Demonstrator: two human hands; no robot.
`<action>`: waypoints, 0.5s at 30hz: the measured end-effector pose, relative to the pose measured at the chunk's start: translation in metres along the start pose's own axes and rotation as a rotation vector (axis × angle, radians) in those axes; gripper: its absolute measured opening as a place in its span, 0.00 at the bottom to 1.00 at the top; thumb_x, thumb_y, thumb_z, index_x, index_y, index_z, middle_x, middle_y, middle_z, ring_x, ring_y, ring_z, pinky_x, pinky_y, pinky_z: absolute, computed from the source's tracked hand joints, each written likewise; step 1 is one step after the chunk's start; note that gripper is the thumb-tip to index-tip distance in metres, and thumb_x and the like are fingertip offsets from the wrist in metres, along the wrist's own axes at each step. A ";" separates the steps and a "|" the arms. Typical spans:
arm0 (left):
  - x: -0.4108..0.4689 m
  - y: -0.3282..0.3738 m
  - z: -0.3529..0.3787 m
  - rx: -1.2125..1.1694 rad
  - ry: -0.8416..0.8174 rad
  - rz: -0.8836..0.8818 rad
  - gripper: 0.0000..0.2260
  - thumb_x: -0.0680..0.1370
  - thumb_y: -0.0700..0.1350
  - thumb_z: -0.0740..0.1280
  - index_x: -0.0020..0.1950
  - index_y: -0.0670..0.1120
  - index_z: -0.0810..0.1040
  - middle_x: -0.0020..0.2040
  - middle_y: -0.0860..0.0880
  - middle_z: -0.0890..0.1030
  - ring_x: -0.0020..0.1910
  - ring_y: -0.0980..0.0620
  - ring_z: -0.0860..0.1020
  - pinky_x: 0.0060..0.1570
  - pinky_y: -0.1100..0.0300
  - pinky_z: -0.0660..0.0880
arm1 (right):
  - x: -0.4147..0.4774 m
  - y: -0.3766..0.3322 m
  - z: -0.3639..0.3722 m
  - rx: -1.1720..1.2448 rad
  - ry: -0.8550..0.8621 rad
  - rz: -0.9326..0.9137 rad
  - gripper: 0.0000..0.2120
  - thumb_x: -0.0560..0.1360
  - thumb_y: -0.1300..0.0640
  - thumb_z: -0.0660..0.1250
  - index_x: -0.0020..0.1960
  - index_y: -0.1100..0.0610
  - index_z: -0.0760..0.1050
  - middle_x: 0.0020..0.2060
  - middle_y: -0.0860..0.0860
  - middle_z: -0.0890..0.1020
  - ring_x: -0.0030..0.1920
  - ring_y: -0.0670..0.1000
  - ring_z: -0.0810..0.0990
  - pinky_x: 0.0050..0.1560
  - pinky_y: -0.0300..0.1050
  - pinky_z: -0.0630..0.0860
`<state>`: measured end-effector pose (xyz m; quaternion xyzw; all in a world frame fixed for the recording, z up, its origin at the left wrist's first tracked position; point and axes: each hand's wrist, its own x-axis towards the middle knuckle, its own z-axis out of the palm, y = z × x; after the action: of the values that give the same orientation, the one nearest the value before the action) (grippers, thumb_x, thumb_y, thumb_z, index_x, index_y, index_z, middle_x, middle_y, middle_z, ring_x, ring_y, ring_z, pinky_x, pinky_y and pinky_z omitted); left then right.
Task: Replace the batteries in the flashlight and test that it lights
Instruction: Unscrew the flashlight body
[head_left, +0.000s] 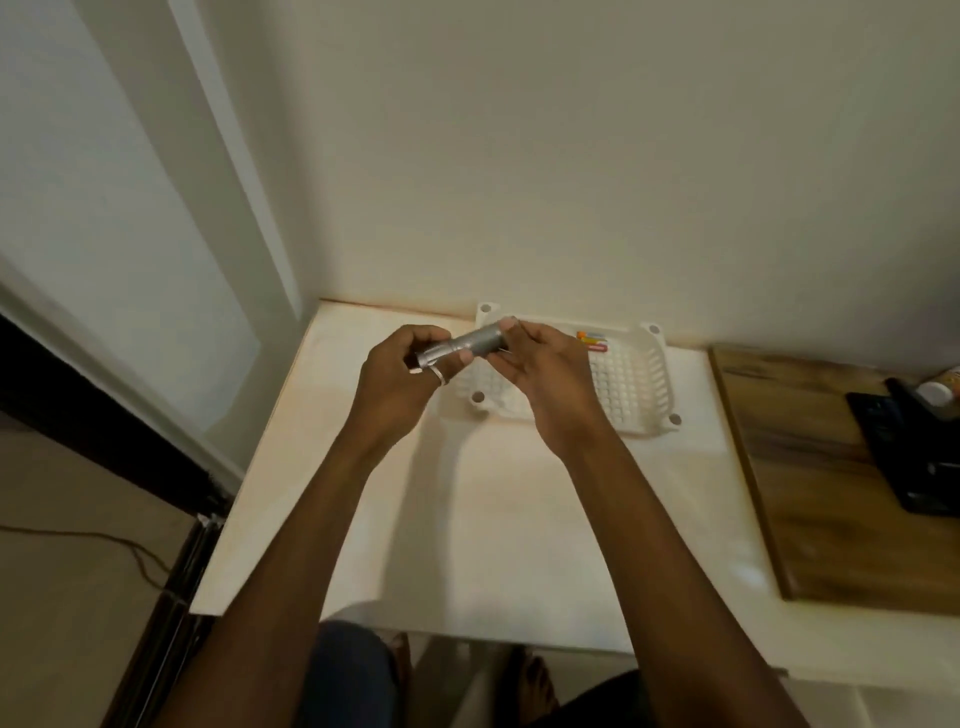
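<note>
A small silver-grey flashlight (467, 344) is held level above the white table, between both hands. My left hand (400, 382), with a ring on one finger, grips its narrower left end. My right hand (548, 379) closes around its wider right end, fingertips over the tip. Behind the hands lies a white perforated tray (631, 387). In the tray's far corner rest a few small batteries (592, 340) with orange and red labels. Part of the tray is hidden by my right hand.
The white table (493, 519) meets a cream wall at the back. A wooden board (810, 467) lies to the right, carrying a black device (914, 452) and a white-capped bottle (935, 392). A dark frame and a floor cable sit at the left.
</note>
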<state>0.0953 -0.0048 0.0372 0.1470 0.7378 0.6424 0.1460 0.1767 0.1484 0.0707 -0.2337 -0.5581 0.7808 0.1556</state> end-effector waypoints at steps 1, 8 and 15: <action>-0.011 0.004 0.009 -0.099 -0.017 -0.043 0.14 0.72 0.48 0.80 0.54 0.50 0.83 0.50 0.52 0.86 0.47 0.55 0.84 0.50 0.59 0.80 | -0.012 0.001 -0.014 0.081 0.018 0.031 0.11 0.82 0.59 0.69 0.57 0.66 0.81 0.56 0.64 0.85 0.58 0.58 0.86 0.58 0.45 0.83; -0.067 -0.012 0.062 -0.280 -0.039 -0.196 0.13 0.74 0.47 0.78 0.58 0.51 0.84 0.50 0.54 0.88 0.49 0.58 0.84 0.50 0.66 0.78 | -0.067 0.027 -0.079 0.031 0.258 0.179 0.18 0.81 0.46 0.69 0.53 0.63 0.82 0.41 0.57 0.87 0.44 0.53 0.87 0.46 0.41 0.83; -0.070 -0.024 0.076 -0.267 -0.027 -0.246 0.09 0.77 0.47 0.75 0.55 0.45 0.86 0.49 0.47 0.88 0.50 0.52 0.86 0.49 0.64 0.81 | -0.061 0.047 -0.097 -0.545 0.350 0.255 0.33 0.76 0.26 0.55 0.39 0.54 0.81 0.27 0.46 0.83 0.25 0.42 0.81 0.36 0.44 0.73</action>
<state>0.1890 0.0331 0.0053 0.0436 0.6564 0.7099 0.2514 0.2810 0.1801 0.0120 -0.4649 -0.6772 0.5644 0.0823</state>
